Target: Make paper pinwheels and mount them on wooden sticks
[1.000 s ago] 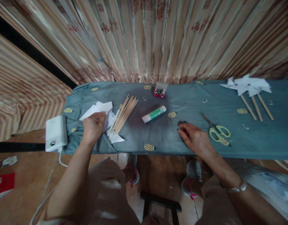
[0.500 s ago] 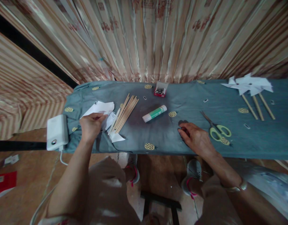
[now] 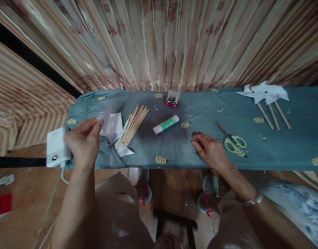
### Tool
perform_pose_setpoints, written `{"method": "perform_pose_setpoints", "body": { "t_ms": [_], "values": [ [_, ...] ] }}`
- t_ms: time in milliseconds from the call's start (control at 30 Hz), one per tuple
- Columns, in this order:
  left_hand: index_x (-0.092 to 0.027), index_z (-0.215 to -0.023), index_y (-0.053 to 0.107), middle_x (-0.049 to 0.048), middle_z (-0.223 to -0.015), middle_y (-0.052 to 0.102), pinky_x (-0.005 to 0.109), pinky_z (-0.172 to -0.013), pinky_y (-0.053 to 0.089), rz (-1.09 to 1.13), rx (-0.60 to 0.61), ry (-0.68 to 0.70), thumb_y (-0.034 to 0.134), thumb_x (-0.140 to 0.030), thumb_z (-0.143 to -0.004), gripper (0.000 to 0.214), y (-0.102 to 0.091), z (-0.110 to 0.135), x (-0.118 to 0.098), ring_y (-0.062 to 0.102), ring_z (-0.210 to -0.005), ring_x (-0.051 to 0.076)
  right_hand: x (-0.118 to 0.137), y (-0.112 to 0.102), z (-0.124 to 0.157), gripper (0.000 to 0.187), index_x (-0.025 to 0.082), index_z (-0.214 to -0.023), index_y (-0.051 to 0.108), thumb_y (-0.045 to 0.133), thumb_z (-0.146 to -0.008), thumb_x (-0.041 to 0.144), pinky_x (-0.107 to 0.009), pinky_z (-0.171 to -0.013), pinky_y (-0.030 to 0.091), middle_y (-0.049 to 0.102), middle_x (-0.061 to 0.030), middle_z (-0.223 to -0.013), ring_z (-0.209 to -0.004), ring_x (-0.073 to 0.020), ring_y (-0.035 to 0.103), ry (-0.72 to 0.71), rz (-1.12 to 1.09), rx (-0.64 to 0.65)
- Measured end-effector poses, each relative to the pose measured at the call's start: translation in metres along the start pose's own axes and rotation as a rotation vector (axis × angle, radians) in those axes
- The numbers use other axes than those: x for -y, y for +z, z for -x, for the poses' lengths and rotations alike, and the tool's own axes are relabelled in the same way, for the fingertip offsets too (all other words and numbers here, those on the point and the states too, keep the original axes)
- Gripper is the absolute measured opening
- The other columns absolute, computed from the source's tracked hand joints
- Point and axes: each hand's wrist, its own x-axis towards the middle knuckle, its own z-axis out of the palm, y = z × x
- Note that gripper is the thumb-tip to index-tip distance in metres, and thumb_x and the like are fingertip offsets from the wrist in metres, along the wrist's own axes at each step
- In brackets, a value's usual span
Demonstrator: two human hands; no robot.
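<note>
My left hand [image 3: 84, 140] pinches a paper sheet [image 3: 106, 112], wooden sticks [image 3: 136, 126] at its three o'clock; my right hand [image 3: 212, 151], scissors [image 3: 227, 135] at two o'clock, curls its fingers, grip impossible to tell.

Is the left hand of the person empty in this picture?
No, the left hand pinches a blurred piece of white paper between thumb and fingers.

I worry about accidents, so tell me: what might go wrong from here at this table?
The left hand holds a piece of white paper near one end, so it might slip or bend.
The white power bank sits at the table's left end with its cable hanging down; a snag might pull it off.
The scissors lie near the right hand, so a careless reach might meet the blades.
</note>
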Motion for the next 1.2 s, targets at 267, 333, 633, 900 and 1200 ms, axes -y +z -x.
{"method": "perform_pose_setpoints", "body": {
  "t_ms": [267,333,633,900,1200],
  "values": [
    [-0.018,-0.098,0.073,0.0065,-0.103,0.078,0.033,-0.094,0.059,0.101,0.414,0.787,0.063,-0.013,-0.090,0.014,0.059,0.084,-0.093,0.073,-0.097,0.016,-0.007,-0.021,0.012,0.028,0.017,-0.113,0.067,0.050,-0.096,0.033,-0.040,-0.088,0.057,0.076,-0.0118,-0.105,-0.093,-0.0250,0.072,0.035,-0.082,-0.078],
    [-0.017,-0.096,0.072,0.0072,-0.101,0.078,0.035,-0.091,0.061,0.132,0.516,0.874,0.058,-0.012,-0.093,0.015,0.083,0.108,-0.091,0.074,-0.093,0.017,-0.014,-0.028,0.019,0.029,0.018,-0.114,0.066,0.049,-0.095,0.031,-0.042,-0.089,0.057,0.075,-0.0121,-0.108,-0.096,-0.0255,0.072,0.049,-0.072,-0.080],
    [-0.014,-0.104,0.067,0.0107,-0.102,0.076,0.039,-0.087,0.062,0.151,0.725,0.866,0.055,-0.013,-0.095,0.016,0.114,0.144,-0.086,0.074,-0.093,0.021,-0.010,-0.050,0.041,0.038,0.019,-0.121,0.062,0.055,-0.084,0.016,-0.051,-0.106,0.046,0.065,-0.0125,-0.130,-0.121,-0.0278,0.060,-0.064,-0.136,0.030],
    [-0.020,-0.111,0.067,0.0060,-0.100,0.077,0.028,-0.079,0.062,0.230,0.841,0.536,0.054,-0.024,-0.097,0.019,0.125,0.148,-0.091,0.075,-0.087,0.018,0.008,-0.034,0.038,0.014,0.021,-0.095,0.070,0.057,-0.094,0.025,-0.033,-0.082,0.054,0.073,-0.0036,-0.088,-0.086,-0.0186,0.068,0.094,-0.442,0.102],
    [-0.018,-0.128,0.060,0.0076,-0.096,0.072,0.031,-0.077,0.059,0.088,0.882,0.373,0.062,-0.027,-0.092,0.037,0.123,0.140,-0.070,0.071,-0.084,0.020,-0.001,-0.018,0.018,0.011,0.022,-0.088,0.073,0.063,-0.088,0.026,-0.033,-0.077,0.051,0.073,-0.0035,-0.084,-0.080,-0.0197,0.065,0.197,-0.389,0.034]
  ]
}}
